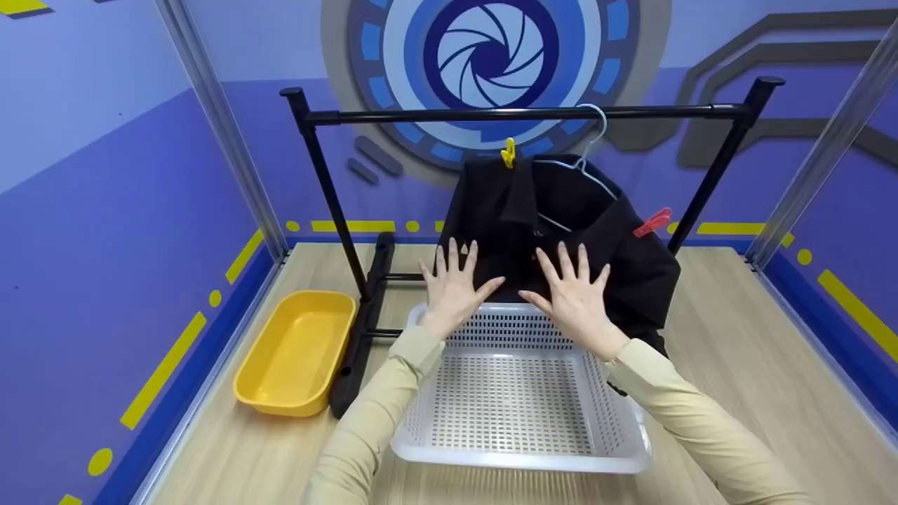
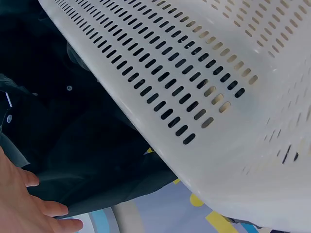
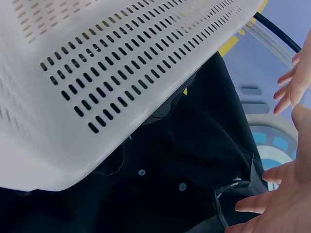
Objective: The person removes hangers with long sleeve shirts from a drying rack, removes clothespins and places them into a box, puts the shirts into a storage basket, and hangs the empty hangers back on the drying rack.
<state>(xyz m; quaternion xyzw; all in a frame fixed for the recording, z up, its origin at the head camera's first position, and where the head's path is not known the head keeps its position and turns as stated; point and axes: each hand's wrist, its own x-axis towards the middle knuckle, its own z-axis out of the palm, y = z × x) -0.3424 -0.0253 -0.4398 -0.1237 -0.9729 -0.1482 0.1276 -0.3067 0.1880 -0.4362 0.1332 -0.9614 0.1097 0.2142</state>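
Hanging just beyond the left hand and right hand, a black garment is on a wire hanger — a yellow clip beyond and between the hands, a pink clip to the right hand's right. Both hands hold nothing, fingers spread wide; whether they touch the cloth, I cannot tell. Below them is a white basket — left of the left hand, a yellow tray.
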